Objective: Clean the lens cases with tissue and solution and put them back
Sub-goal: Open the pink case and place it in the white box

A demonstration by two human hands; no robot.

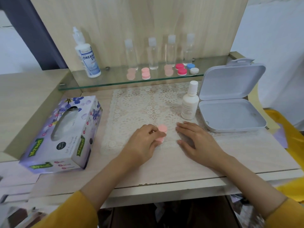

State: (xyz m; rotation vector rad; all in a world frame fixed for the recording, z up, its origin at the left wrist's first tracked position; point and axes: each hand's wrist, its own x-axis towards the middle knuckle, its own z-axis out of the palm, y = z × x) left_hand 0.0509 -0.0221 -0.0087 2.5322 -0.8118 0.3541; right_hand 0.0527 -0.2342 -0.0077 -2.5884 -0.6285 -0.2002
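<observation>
My left hand (144, 143): fingers (152, 130) curled, pinching pale pink round plastic lens case (162, 130) on white lace mat (139, 106); my right hand (199, 142) flat, holding nothing.

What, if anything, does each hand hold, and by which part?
The left hand pinches the pink lens case by its left edge, on the lace mat. The right hand holds nothing; it rests flat on the mat.
</observation>
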